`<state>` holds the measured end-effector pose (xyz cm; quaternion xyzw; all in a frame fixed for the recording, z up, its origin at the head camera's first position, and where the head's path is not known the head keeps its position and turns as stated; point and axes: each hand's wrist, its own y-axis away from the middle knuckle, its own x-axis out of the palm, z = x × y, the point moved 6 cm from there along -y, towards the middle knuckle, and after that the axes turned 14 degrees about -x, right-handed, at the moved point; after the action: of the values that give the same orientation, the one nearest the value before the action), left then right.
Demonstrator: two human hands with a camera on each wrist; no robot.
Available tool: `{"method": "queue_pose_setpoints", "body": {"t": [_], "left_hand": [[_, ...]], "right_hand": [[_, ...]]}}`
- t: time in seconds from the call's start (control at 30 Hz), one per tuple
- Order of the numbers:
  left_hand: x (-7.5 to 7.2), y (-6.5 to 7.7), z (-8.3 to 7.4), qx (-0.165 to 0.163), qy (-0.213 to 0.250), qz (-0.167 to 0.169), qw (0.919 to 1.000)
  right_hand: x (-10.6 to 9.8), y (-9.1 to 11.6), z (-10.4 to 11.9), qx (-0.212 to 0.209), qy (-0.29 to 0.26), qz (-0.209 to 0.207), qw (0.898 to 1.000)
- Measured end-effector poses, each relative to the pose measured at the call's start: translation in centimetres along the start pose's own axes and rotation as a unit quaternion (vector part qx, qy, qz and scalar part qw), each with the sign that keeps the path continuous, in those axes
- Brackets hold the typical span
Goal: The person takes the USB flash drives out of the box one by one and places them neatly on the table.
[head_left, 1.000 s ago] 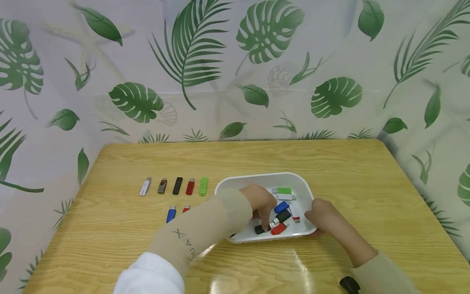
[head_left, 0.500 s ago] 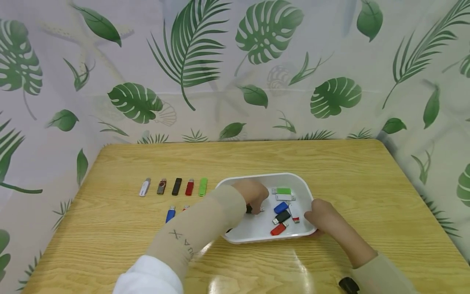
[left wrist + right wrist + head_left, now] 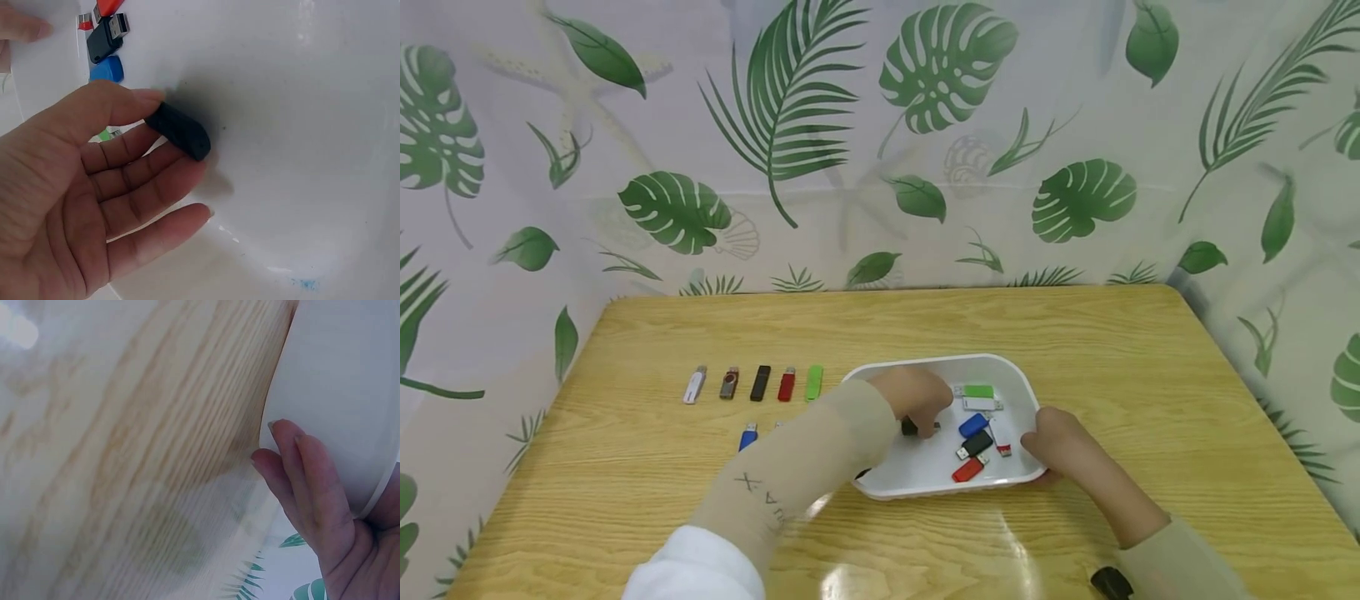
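In the head view my left hand reaches into the white plastic tray. It pinches a black USB flash drive between thumb and fingers, close above the tray floor. My right hand grips the tray's right end, its fingers against the outer wall and its thumb at the rim. Toward the tray's right side lie other USB sticks: a green one, a white one, a blue one, a black one, a white-and-red one and a red one.
On the wooden table, left of the tray, a row holds white, brown-grey swivel, black, red and green drives. Below it a blue drive shows; my left forearm covers what lies beside it.
My left hand has picked the black flash drive from the tray's near side and shifted it left and away from me. The right hand stays on the tray.
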<state>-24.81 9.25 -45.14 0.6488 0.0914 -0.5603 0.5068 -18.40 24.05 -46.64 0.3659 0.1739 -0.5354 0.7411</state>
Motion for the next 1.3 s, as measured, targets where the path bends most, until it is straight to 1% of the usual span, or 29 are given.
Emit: {"method": "queue_pose_setpoints", "body": {"t": [0.1,0.23,0.37,0.47,0.57,0.67,0.83,0.9,0.97,1.1,1.2,1.3], "left_hand": [[-0.1,0.3,0.5,-0.011,0.021,0.003,0.9997],[-0.4,1.2,1.3,-0.041,0.053,0.015,0.9976],[-0.8,2.1,2.0,-0.067,0.089,0.030,0.9933],[-1.0,2.5,2.5,-0.081,0.118,0.028,0.9894],[-1.3,2.9,2.9,-0.089,0.135,0.014,0.9868],[-1.6,3.5,3.4,-0.097,0.149,-0.010,0.9841],[-2.2,4.9,4.6,-0.105,0.177,-0.057,0.9768],[-2.3,5.7,5.2,-0.107,0.193,-0.070,0.9728],[-2.3,6.3,5.8,-0.108,0.213,-0.081,0.9678],[-2.0,7.8,6.7,-0.096,0.249,-0.099,0.9586],[-1.5,8.7,7.2,-0.086,0.260,-0.106,0.9560],[-0.7,9.5,8.0,-0.090,0.272,-0.106,0.9522]], "right_hand": [[0.0,0.0,0.0,0.002,0.000,-0.001,1.000],[0.1,-0.1,0.1,0.002,0.004,-0.002,1.000],[0.1,-0.1,0.2,-0.006,0.009,-0.004,1.000],[0.0,-0.1,0.2,-0.009,0.013,-0.006,1.000],[0.0,-0.1,0.1,-0.007,0.020,-0.007,1.000],[0.0,-0.2,0.1,-0.009,0.022,-0.006,1.000],[0.1,-0.2,0.1,-0.014,0.021,-0.004,1.000],[0.1,-0.1,0.2,-0.015,0.024,-0.004,1.000],[0.0,-0.1,0.2,-0.017,0.031,-0.004,0.999],[0.1,-0.1,0.3,-0.022,0.035,0.000,0.999],[0.1,-0.2,0.3,-0.022,0.032,0.003,0.999],[0.2,-0.3,0.3,-0.020,0.033,0.003,0.999]]}}
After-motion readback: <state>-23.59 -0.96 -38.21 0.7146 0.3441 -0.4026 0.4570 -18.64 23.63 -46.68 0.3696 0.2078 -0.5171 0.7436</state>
